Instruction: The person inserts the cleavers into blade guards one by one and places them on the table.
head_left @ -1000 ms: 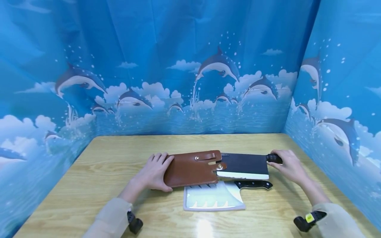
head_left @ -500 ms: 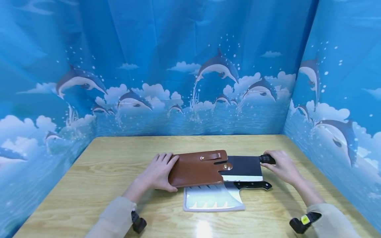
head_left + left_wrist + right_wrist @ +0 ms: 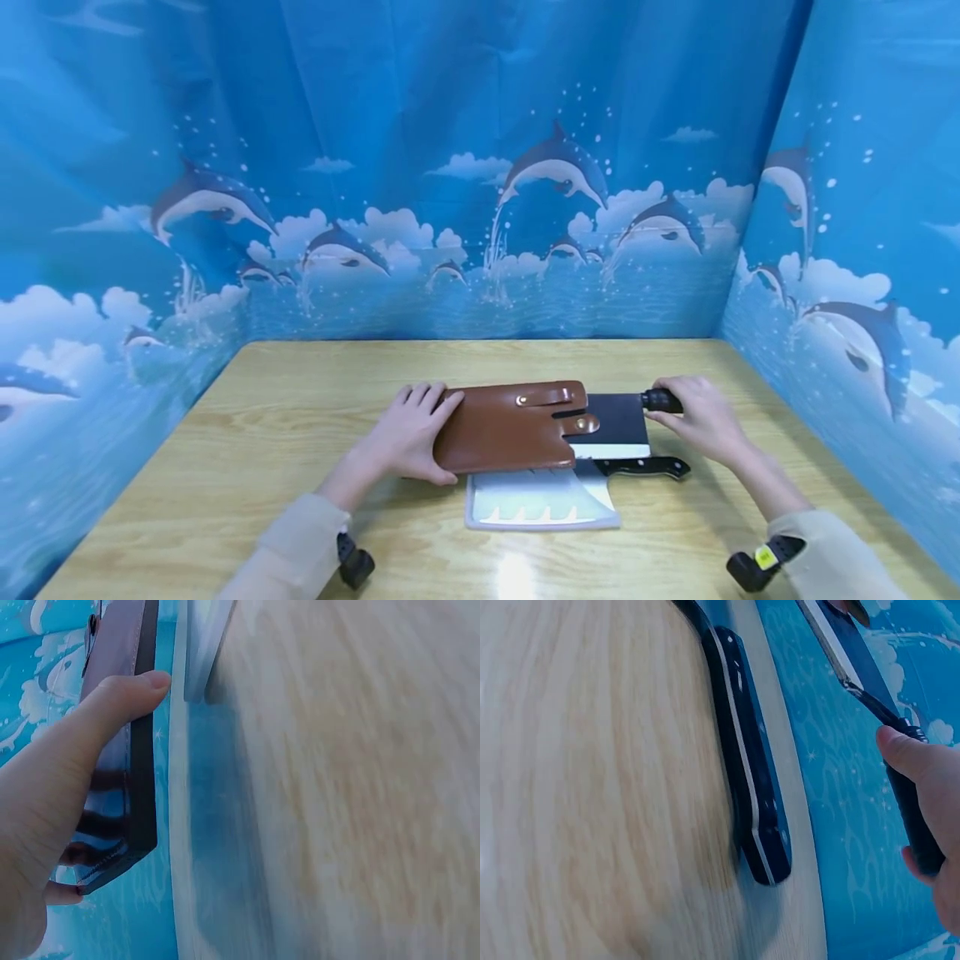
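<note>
My left hand (image 3: 408,435) grips the closed end of a brown leather sheath (image 3: 506,437), its thumb on the near edge and fingers at the far edge. In the left wrist view the sheath's dark edge (image 3: 142,784) is raised above the table. My right hand (image 3: 701,421) holds the black handle (image 3: 915,817) of a cleaver (image 3: 618,421). Its dark blade with a bright edge is partly inside the sheath; the rest of the blade is hidden by leather. A snap strap (image 3: 580,425) lies at the sheath's mouth, over the blade.
A second cleaver (image 3: 648,467) with a riveted black handle lies on the wooden table (image 3: 300,408), close in front of the sheath. A translucent cover (image 3: 540,504) surrounds its blade. A blue curtain (image 3: 420,125) with dolphins stands behind and along both sides.
The sheath has moved to the right over the cleaver blade, while my right hand has moved left with the handle. Less of the blade shows now. The second cleaver has stayed put.
</note>
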`<action>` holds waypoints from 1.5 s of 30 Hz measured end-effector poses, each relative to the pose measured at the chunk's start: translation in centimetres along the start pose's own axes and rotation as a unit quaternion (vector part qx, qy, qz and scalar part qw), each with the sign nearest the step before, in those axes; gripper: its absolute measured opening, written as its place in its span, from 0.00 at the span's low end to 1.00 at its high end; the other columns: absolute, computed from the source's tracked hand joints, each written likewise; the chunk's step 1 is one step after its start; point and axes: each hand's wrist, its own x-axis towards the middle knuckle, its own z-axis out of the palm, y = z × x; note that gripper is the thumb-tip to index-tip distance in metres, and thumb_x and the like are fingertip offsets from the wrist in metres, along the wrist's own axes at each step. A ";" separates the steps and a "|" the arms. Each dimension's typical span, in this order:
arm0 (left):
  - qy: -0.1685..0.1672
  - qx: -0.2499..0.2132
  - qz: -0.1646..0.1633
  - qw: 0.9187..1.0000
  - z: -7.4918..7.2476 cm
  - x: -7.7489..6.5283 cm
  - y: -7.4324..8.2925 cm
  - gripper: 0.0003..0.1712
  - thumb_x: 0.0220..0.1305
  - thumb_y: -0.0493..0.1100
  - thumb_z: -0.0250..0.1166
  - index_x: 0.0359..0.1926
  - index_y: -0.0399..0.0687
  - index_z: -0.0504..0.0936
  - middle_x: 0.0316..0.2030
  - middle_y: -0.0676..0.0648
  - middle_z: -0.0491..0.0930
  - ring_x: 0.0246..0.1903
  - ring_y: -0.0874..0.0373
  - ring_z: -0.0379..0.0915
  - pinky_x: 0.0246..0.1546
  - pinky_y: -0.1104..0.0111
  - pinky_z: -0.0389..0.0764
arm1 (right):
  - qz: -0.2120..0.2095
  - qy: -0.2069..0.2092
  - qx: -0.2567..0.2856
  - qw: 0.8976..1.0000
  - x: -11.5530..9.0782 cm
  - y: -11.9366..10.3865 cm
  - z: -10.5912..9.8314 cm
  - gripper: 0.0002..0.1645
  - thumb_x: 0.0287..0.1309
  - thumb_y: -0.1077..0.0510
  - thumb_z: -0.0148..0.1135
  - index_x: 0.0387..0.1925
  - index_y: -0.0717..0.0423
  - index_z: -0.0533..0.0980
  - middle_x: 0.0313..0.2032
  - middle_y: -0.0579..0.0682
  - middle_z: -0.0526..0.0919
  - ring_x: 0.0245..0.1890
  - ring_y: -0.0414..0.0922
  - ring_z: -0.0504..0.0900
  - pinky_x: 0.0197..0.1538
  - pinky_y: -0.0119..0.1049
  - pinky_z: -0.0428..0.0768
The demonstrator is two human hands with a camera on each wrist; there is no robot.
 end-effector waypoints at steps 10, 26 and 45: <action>0.020 -0.001 0.000 1.000 0.2 -0.2 1.1 0.67 0.29 0.78 0.63 0.67 0.44 0.59 0.58 0.34 0.65 0.57 0.41 0.61 0.51 0.42 0.64 | -0.001 -0.011 -0.001 1.000 -0.1 -1.3 0.8 0.21 0.40 0.53 0.74 0.36 0.57 0.77 0.33 0.53 0.80 0.32 0.51 0.77 0.31 0.46 0.73; 0.083 0.041 0.008 0.996 -0.9 -1.4 0.8 0.65 0.26 0.78 0.64 0.64 0.45 0.64 0.56 0.35 0.67 0.54 0.42 0.64 0.50 0.43 0.66 | 0.054 -0.105 0.136 0.984 -0.1 -0.9 -1.1 0.26 0.44 0.55 0.72 0.44 0.64 0.77 0.36 0.53 0.80 0.32 0.44 0.76 0.33 0.38 0.75; 0.121 0.021 0.008 0.992 -1.0 -2.3 -0.3 0.66 0.24 0.77 0.65 0.65 0.45 0.63 0.56 0.37 0.67 0.54 0.43 0.64 0.51 0.44 0.66 | 0.202 -0.102 0.402 0.887 0.0 -1.5 -1.3 0.25 0.61 0.59 0.57 0.54 0.72 0.67 0.33 0.58 0.77 0.30 0.44 0.79 0.36 0.39 0.79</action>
